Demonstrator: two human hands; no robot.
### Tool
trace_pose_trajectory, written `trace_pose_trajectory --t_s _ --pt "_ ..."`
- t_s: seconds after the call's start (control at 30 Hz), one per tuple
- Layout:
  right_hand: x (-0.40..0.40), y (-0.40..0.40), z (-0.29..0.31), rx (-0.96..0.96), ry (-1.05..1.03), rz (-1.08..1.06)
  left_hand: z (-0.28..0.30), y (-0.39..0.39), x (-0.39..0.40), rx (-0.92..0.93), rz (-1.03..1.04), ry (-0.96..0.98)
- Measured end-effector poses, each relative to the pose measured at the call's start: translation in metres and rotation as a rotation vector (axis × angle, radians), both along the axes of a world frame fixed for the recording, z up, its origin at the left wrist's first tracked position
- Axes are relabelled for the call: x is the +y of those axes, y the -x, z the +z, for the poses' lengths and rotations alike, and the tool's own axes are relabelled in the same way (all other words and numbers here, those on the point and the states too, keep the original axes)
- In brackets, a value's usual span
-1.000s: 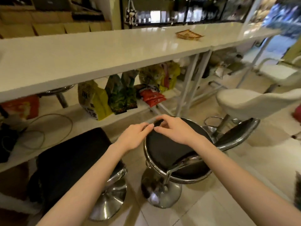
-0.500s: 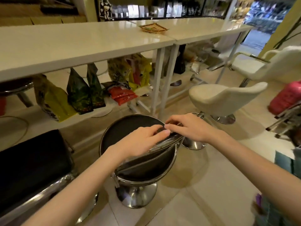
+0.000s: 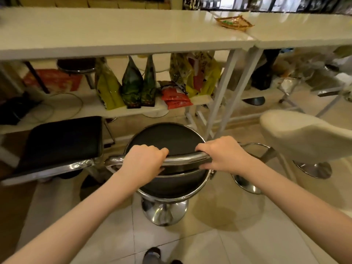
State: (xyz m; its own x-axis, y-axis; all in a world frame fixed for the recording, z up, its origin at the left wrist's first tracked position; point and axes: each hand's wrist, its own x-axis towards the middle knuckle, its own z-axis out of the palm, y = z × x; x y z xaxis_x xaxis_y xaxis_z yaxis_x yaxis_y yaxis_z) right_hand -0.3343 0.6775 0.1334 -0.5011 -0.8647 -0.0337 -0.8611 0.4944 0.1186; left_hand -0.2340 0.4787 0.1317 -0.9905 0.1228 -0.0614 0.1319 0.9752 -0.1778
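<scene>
A round black bar stool (image 3: 167,137) with a chrome rim and chrome pedestal base (image 3: 164,214) stands on the tiled floor in front of me. Its curved chrome backrest bar (image 3: 182,158) runs across the near side of the seat. My left hand (image 3: 142,162) grips the left part of that bar, fingers curled over the top. My right hand (image 3: 224,154) grips the right end of the same bar, thumb underneath.
A square black stool (image 3: 61,141) stands close on the left, a white padded stool (image 3: 308,134) on the right. A long white counter (image 3: 122,35) runs ahead, with snack bags (image 3: 133,86) on its lower shelf and white legs (image 3: 221,96) near the stool.
The stool has turned so its backrest bar faces me. Both hands went from touching the seat edge to gripping the bar, now spread apart. The view has swung to face the counter.
</scene>
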Motion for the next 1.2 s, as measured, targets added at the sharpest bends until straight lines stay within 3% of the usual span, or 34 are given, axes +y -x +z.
trace_pose_trajectory --t_s 0.1,0.3,1.2 --pt "0.001 0.004 -0.013 0.136 0.12 0.032 -0.003 0.0 0.0 0.038 -0.003 0.014" --pt "0.004 0.011 -0.028 0.186 0.268 0.036 -0.006 0.005 -0.003 0.087 0.021 0.007" --pt "-0.051 0.11 -0.023 0.268 0.314 0.022 -0.007 0.098 -0.051 0.175 0.115 0.009"
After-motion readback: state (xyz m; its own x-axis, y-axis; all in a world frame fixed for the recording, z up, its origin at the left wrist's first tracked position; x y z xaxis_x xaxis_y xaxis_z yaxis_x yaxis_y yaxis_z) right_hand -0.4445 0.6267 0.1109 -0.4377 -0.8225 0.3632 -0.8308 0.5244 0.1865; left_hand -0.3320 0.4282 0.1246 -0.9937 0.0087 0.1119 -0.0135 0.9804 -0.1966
